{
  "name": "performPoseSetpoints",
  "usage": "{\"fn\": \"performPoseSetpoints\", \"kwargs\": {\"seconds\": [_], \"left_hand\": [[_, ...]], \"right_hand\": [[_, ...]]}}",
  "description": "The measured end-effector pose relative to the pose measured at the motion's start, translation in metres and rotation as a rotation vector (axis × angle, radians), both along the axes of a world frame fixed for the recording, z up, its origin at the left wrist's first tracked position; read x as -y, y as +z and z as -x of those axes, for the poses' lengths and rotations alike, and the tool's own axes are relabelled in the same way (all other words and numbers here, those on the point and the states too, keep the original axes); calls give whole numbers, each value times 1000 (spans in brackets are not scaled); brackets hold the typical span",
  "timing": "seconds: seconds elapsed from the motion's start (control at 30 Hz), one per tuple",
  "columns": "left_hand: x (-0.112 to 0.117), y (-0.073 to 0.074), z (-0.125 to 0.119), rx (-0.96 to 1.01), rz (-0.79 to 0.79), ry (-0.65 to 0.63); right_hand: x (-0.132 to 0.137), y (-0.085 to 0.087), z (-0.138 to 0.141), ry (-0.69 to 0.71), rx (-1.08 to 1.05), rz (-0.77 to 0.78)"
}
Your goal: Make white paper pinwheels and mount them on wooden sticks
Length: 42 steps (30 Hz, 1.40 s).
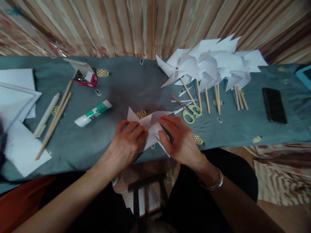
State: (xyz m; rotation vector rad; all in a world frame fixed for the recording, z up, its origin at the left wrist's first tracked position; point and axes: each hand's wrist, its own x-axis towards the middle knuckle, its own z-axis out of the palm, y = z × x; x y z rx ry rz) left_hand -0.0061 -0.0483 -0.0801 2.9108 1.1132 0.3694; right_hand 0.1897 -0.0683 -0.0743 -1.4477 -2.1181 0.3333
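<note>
A white paper pinwheel (pixel 148 124) with cut, curling corners lies low over the near part of the table, between my two hands. My left hand (pixel 128 139) has its fingers curled onto the paper's left side. At the right, my right hand (pixel 178 139) grips a bent blade of it between thumb and fingers. Green-handled scissors (pixel 190 111) rest just beyond my right hand, with thin paper strips beside them. A glue stick (pixel 93 113) with a green label lies to the left of my left hand.
Several finished pinwheels (pixel 187 66) on wooden sticks lie at the back right. A black phone (pixel 274 105) is farther right. To the left are a small red box (pixel 86 78) of metal pieces, wooden sticks (pixel 54 124), a pen (pixel 47 113) and white paper sheets (pixel 18 100).
</note>
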Motion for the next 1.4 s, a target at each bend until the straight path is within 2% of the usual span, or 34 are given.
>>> {"fn": "performPoseSetpoints", "kwargs": {"seconds": [0.13,0.3,0.53,0.6,0.73,0.8,0.93,1.03,1.23,1.4], "left_hand": [[0,-3,1,9,-21,-12],[0,-7,2,38,-10,20],[-1,-11,4,88,2,-1],[-1,-10,3,97,0,2],[-1,-5,0,87,34,12],[-1,-3,0,84,41,15],[2,-1,2,74,37,0],[2,-3,3,71,44,-2],[1,-5,3,78,89,3],[-2,1,12,167,133,29]], "right_hand": [[-4,4,-8,-184,-72,138],[-8,2,-4,-200,-113,239],[-16,6,8,-240,-84,354],[-14,7,11,-244,7,301],[-7,10,17,-109,185,-14],[-3,12,19,10,202,-65],[2,13,21,132,259,-3],[3,9,21,146,305,61],[4,2,18,160,261,143],[6,-1,16,182,232,142]]}}
